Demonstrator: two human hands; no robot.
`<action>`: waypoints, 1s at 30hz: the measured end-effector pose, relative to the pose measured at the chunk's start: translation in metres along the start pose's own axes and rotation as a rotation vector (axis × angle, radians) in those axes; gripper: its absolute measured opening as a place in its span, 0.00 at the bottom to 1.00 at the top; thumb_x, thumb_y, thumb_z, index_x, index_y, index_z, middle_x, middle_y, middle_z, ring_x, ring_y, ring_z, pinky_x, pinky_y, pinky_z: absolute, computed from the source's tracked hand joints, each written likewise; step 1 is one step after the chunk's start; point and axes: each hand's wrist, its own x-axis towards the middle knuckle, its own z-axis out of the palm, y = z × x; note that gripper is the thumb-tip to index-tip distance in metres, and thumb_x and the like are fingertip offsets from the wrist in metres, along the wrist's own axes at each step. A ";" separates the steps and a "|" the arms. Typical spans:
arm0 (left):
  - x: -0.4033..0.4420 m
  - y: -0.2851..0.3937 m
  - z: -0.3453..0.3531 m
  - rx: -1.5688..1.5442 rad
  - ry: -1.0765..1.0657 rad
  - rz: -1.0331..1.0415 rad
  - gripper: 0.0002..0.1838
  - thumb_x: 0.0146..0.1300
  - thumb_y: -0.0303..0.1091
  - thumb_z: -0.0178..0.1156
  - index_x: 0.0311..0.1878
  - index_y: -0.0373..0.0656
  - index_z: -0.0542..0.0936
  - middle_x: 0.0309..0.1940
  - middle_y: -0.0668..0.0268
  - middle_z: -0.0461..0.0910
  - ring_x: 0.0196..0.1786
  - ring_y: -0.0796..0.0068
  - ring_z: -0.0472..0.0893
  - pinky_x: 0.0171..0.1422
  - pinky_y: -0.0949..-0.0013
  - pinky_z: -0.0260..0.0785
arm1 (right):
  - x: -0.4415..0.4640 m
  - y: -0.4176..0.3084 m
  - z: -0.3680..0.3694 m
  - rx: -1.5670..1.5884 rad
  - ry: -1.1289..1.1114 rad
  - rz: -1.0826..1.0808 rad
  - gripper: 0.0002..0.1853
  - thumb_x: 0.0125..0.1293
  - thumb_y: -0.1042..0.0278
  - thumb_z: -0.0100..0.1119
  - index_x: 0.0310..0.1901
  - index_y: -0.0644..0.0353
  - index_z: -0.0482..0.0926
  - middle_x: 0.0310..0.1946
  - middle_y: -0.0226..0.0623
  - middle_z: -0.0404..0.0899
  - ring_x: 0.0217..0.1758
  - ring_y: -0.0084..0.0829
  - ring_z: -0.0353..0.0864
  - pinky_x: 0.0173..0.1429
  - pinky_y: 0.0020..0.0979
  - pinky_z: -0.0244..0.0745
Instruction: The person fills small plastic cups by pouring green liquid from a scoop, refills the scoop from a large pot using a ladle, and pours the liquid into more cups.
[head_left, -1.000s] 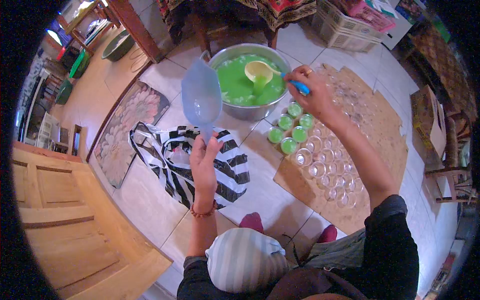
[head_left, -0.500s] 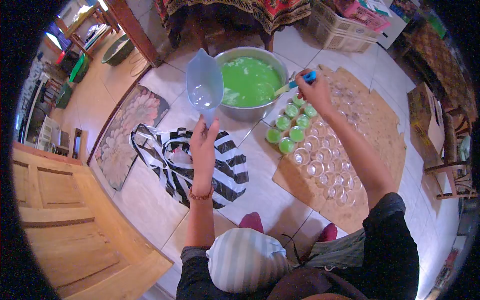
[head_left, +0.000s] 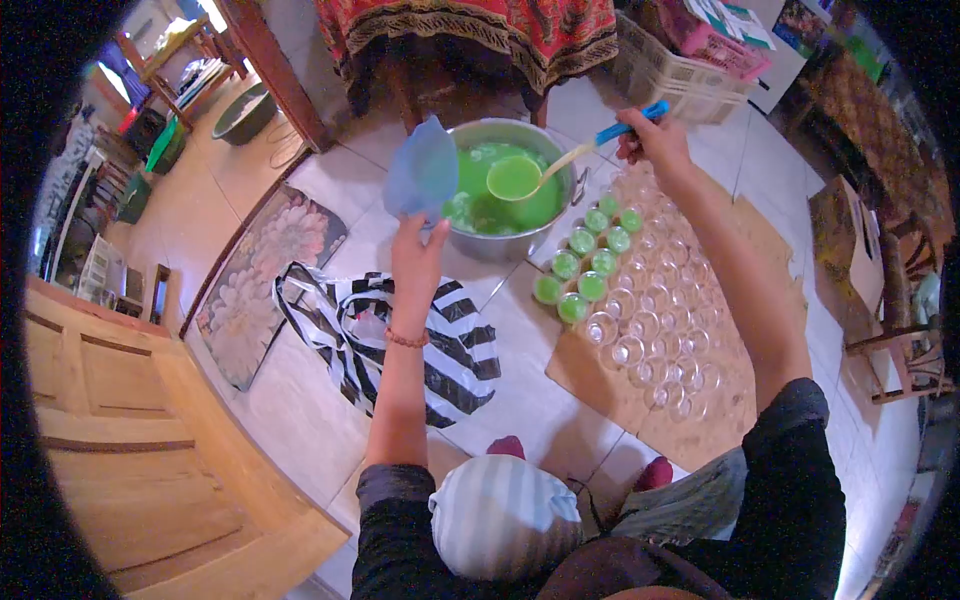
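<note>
My left hand (head_left: 414, 250) is closed on the handle of a translucent blue measuring jug (head_left: 418, 172), tilted beside the left rim of a large metal pot (head_left: 502, 243). Green liquid with pale froth (head_left: 545, 208) fills much of the pot. In my right hand (head_left: 655, 140) is the blue-ended handle of a ladle (head_left: 565, 160). Its bowl, full of green liquid, is held over the pot. To the right, several clear cups hold green liquid (head_left: 603, 262), standing in rows beside many clear cups with no green in them (head_left: 655, 330).
The cups stand on a sheet of brown cardboard (head_left: 575, 365). A black-and-white striped plastic bag (head_left: 460, 350) lies on the tiles left of centre. Behind the pot is a table with a red patterned cloth (head_left: 470, 30). A wooden door (head_left: 130, 450) is at left, crates (head_left: 680, 80) at back right.
The ladle has come up out of the green liquid, now filled. My left hand has tipped the jug toward the pot, and my right hand has moved up and right.
</note>
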 end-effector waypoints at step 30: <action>0.035 0.001 0.045 -0.335 -0.097 -0.275 0.15 0.60 0.43 0.60 0.28 0.40 0.76 0.21 0.74 0.68 0.25 0.81 0.62 0.29 0.73 0.56 | -0.020 0.025 0.052 -0.606 -0.121 -0.969 0.10 0.56 0.72 0.61 0.40 0.57 0.76 0.29 0.40 0.75 0.28 0.40 0.78 0.30 0.35 0.74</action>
